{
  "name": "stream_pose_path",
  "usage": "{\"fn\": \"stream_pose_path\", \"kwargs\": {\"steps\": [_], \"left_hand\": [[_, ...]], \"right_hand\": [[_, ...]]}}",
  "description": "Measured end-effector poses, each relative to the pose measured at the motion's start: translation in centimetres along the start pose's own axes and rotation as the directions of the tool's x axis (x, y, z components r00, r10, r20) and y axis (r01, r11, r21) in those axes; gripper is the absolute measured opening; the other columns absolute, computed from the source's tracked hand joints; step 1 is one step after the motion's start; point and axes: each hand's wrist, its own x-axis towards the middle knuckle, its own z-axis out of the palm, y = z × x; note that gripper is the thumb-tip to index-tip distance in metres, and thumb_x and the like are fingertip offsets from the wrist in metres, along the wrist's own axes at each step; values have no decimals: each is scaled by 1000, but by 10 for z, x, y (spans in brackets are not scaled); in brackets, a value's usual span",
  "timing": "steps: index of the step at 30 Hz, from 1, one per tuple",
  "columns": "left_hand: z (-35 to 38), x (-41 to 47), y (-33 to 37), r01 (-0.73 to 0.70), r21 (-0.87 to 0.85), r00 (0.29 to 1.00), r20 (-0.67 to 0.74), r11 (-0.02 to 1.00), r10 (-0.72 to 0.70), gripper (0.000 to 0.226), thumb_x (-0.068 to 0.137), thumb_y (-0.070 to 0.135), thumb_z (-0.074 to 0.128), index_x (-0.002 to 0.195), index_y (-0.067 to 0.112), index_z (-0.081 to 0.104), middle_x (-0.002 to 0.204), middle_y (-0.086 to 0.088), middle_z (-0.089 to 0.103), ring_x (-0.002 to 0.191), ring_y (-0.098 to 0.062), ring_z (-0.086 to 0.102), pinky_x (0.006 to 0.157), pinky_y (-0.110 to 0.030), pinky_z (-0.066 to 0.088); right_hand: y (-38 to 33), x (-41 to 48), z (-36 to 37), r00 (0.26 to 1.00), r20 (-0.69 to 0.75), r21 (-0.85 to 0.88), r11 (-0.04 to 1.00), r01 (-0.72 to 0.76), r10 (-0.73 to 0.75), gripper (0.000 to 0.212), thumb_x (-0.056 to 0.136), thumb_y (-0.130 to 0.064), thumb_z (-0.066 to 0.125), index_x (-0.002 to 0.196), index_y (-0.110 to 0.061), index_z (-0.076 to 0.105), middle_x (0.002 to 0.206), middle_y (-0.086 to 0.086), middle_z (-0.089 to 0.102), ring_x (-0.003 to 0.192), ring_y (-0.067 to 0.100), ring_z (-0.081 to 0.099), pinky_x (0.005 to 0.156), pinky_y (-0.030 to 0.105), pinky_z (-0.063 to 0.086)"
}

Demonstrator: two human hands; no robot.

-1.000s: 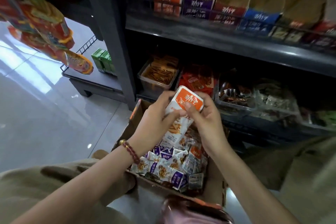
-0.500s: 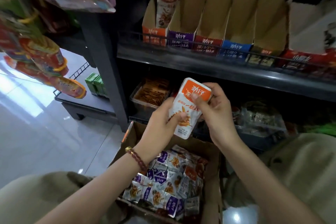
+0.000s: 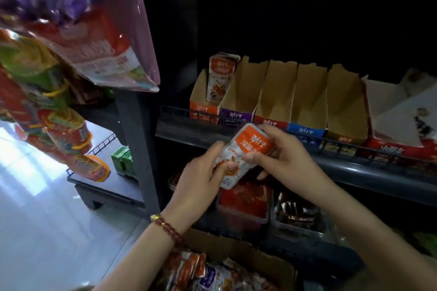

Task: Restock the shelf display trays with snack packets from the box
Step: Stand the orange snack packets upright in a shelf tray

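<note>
While both hands gripped one orange packet (image 3: 246, 153), left hand (image 3: 203, 179) at its bottom, right hand (image 3: 287, 155) at its top, long axis tilted up-right, the matching orange tray (image 3: 203, 111) sat just up-left beyond, nearer the left hand.

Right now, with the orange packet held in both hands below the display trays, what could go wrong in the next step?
1. The trays differ by front colour; the orange packet could land in the purple tray beside the matching orange tray.
2. The orange tray already holds upright packets; pushing another in may tip them.
3. The left hand and right hand pinch only its edges, so it might slip back into the box.
</note>
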Motion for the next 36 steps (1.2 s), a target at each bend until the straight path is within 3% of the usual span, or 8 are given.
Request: {"fn": "stream_pose_path", "kwargs": {"steps": [4, 6, 8, 11, 15, 20, 27, 36], "left_hand": [[-19, 24, -11, -53, 230, 989, -120, 972, 82, 42, 91, 48, 48, 129, 44, 30, 115, 19, 56, 97, 4, 57, 77, -19, 49], [-27, 36, -26, -25, 315, 989, -129, 949, 69, 58, 92, 55, 42, 142, 34, 24, 140, 9, 42, 122, -5, 45, 98, -25, 42], [-36, 49, -46, -49, 564, 980, -131, 824, 148, 66, 94, 55, 36, 148, 19, 23, 153, -2, 29, 135, -17, 32, 109, -38, 33], [-45, 63, -64, -85, 762, 969, -88, 642, 232, 65, 95, 48, 31, 149, 14, 24, 157, -4, 22, 144, -16, 17, 112, -45, 20], [-44, 71, -74, -92, 785, 970, -69, 612, 234, 63, 94, 46, 31, 149, 13, 29, 157, -3, 22, 144, -14, 18, 111, -46, 18], [-34, 74, -75, -91, 793, 966, -78, 603, 248, 64, 81, 35, 40, 138, 6, 45, 147, -9, 43, 138, -18, 34, 111, -45, 20], [-37, 77, -74, -112, 760, 956, -93, 640, 279, 63, 72, 22, 65, 131, 9, 48, 139, -8, 50, 132, -21, 44, 109, -43, 22], [-37, 79, -75, -96, 743, 962, -101, 662, 253, 68, 68, 17, 74, 130, 11, 48, 140, -6, 48, 129, -20, 47, 107, -43, 24]], "right_hand": [[-3, 28, -2, 947, -158, -212, 946, 245, -280, 21, 89, -22, 63, 108, -28, 55, 96, -15, 60, 86, 3, 62, 62, 17, 52], [-4, 49, -7, 841, -249, -420, 836, 354, -481, 25, 92, -19, 62, 116, -17, 57, 104, -12, 59, 90, 4, 60, 71, 16, 50], [-2, 75, -9, 737, -307, -533, 750, 390, -602, 29, 91, -14, 62, 119, -9, 57, 111, -9, 57, 95, 4, 58, 81, 14, 48], [-2, 117, -4, 755, -352, -435, 811, 392, -553, 30, 93, -17, 59, 123, -10, 54, 116, -2, 59, 106, 5, 56, 88, 24, 51], [-5, 159, 2, 821, -315, -558, 793, 246, -477, 31, 91, -17, 60, 121, -16, 52, 112, 2, 62, 98, 18, 62, 72, 42, 55], [3, 189, 10, 931, -159, -743, 661, 107, -329, 49, 89, -13, 60, 135, -16, 43, 115, 12, 63, 99, 31, 63, 62, 30, 42], [17, 210, 21, 958, -205, -863, 499, -80, -200, 58, 89, -13, 56, 142, -16, 31, 137, 11, 47, 128, 28, 42, 100, 35, 34], [15, 215, 19, 932, -319, -849, 489, -200, -172, 72, 83, -11, 66, 142, -9, 25, 141, 16, 38, 131, 30, 38, 102, 36, 35]]}}
